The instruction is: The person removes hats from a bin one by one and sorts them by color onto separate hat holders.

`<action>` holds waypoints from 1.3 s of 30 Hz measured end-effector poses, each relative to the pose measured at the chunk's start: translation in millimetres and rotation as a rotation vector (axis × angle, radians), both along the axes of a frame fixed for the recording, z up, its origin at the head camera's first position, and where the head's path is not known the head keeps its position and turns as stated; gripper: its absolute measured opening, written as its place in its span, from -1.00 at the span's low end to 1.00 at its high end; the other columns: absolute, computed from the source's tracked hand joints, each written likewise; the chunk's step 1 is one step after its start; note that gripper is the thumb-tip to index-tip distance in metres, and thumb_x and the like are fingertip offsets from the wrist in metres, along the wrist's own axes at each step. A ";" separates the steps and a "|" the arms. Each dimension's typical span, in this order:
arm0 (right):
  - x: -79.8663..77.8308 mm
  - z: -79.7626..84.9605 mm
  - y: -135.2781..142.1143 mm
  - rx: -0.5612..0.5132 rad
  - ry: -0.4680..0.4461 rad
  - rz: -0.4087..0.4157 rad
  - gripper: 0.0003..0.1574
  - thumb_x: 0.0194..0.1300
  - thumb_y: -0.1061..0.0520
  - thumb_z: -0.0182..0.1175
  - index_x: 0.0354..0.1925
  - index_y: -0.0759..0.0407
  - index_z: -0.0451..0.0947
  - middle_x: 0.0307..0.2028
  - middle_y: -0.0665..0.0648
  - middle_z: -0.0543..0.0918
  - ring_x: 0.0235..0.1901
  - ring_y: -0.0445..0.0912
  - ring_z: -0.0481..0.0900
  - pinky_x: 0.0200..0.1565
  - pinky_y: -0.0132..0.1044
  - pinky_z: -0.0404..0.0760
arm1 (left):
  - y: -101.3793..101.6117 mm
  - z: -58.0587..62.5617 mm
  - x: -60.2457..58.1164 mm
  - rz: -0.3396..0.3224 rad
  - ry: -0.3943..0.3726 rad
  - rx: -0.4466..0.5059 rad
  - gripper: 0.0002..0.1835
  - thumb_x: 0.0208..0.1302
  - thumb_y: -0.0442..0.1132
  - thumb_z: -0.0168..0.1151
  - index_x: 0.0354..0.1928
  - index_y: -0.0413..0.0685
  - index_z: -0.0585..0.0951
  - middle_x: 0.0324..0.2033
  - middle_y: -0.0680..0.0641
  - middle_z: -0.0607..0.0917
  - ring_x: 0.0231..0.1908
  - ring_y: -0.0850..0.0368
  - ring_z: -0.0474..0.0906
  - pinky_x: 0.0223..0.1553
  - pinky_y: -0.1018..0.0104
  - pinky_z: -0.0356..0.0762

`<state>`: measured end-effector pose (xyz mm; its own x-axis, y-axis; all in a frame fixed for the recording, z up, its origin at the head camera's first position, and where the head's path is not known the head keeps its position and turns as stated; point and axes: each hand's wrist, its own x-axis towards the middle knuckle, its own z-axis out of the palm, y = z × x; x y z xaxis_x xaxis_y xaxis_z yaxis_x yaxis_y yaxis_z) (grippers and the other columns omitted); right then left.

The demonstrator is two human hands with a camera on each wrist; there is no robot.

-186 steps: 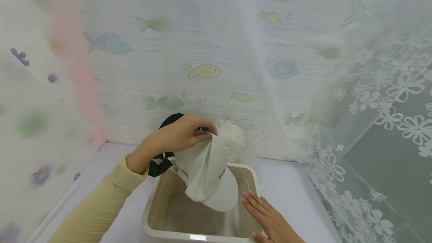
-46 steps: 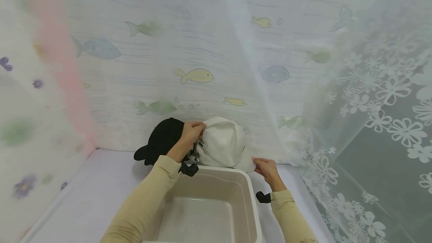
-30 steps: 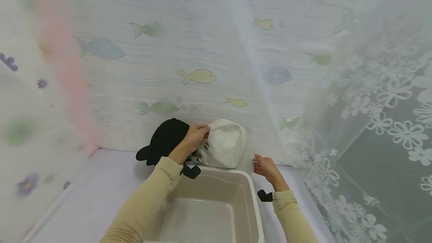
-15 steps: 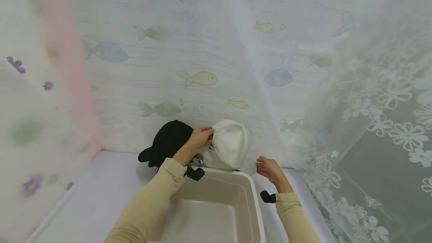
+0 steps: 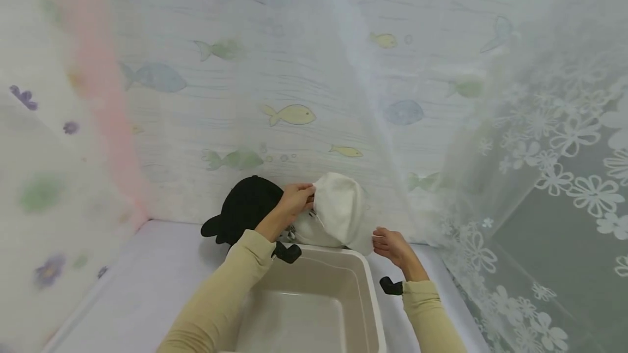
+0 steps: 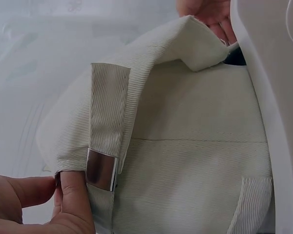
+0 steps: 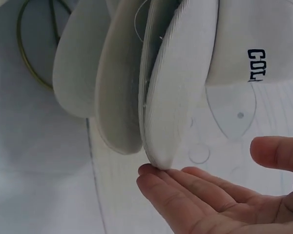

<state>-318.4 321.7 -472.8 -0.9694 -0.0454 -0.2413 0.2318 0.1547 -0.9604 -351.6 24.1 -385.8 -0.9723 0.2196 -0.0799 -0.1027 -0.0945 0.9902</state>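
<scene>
Behind the bin, a white baseball cap (image 5: pixel 337 206) with dark lettering stands upright against the curtain. My left hand (image 5: pixel 294 200) pinches its rear edge between thumb and fingers, beside a strap with a metal buckle (image 6: pixel 101 169). In the right wrist view the extended fingers of my right hand (image 7: pixel 210 204) touch the tip of the cap's brim (image 7: pixel 178 92) from below, thumb apart. More pale brims (image 7: pixel 119 83) are lined up beside that brim. A black cap (image 5: pixel 247 206) sits to the left, partly hidden by my left hand.
A beige plastic bin (image 5: pixel 376 309) stands in front of the caps, its near side cut off by the frame. Sheer curtains (image 5: pixel 275 70) printed with fish and flowers surround the white table surface (image 5: pixel 132 277).
The white cap, earlier hanging from my left hand over the bin, now stands behind it beside the black cap. My right hand left the bin's side, pinched the brim, then straightened its fingers.
</scene>
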 end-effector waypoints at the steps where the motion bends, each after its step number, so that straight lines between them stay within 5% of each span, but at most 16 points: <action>1: 0.1 -1.0 -0.3 0.002 -0.002 0.013 -0.25 0.64 0.07 -0.29 0.45 0.69 -0.02 0.40 0.71 0.13 0.43 0.47 0.15 0.42 0.20 0.25 | -1.1 -2.5 0.3 0.003 0.001 0.008 -0.48 0.61 -0.27 -0.01 0.48 -0.33 0.28 0.28 -0.30 0.51 0.22 -0.08 0.52 0.24 0.14 0.54; 9: 0.2 -11.0 -5.3 0.001 -0.014 -0.008 -0.23 0.65 0.03 -0.28 0.45 0.68 -0.02 0.41 0.68 0.14 0.44 0.44 0.17 0.42 0.18 0.29 | -10.6 -21.6 4.1 0.037 -0.001 0.057 -0.50 0.61 -0.26 0.00 0.47 -0.32 0.31 0.20 -0.28 0.54 0.07 0.02 0.54 0.11 0.25 0.60; 18: -5.3 -18.0 -5.4 -0.070 -0.058 -0.072 -0.26 0.62 0.06 -0.17 0.40 0.70 0.06 0.14 0.53 0.53 0.18 0.26 0.57 0.08 -0.09 0.69 | -12.7 -21.8 6.2 0.016 0.018 0.055 -0.50 0.61 -0.26 -0.01 0.46 -0.34 0.31 0.21 -0.30 0.54 0.13 -0.04 0.56 0.15 0.21 0.60; 24: -10.2 -24.8 -5.0 -0.106 -0.116 -0.064 -0.25 0.61 0.05 -0.15 0.38 0.70 0.07 0.14 0.45 0.45 0.04 0.09 0.57 0.06 -0.16 0.68 | -9.3 -20.6 6.5 0.012 0.027 0.049 -0.52 0.61 -0.26 0.00 0.45 -0.33 0.34 0.18 -0.29 0.56 0.07 -0.01 0.58 0.10 0.25 0.63; 31: -2.4 -23.3 1.0 -0.142 -0.117 -0.043 -0.32 0.58 0.09 -0.12 0.31 0.70 0.17 -0.10 0.26 0.52 -0.20 -0.10 0.59 -0.17 -0.36 0.68 | -2.8 -11.9 29.5 0.063 0.027 0.018 -0.52 0.61 -0.25 0.00 0.44 -0.32 0.35 0.18 -0.28 0.56 0.03 0.03 0.57 0.02 0.32 0.63; 39: 10.4 -17.1 2.9 -0.109 -0.112 0.073 -0.32 0.57 0.09 -0.08 0.35 0.65 0.19 -0.07 0.23 0.56 -0.13 -0.06 0.60 -0.07 -0.31 0.68 | 6.6 0.4 59.1 0.117 0.023 -0.010 -0.53 0.60 -0.26 0.01 0.43 -0.32 0.37 0.18 -0.28 0.56 0.04 0.02 0.57 0.02 0.31 0.63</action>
<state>-307.9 324.6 -489.9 -0.9299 -0.1466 -0.3374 0.3304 0.0709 -0.9412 -292.4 30.7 -385.3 -0.9928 0.1039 -0.0593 -0.0693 -0.0946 0.9931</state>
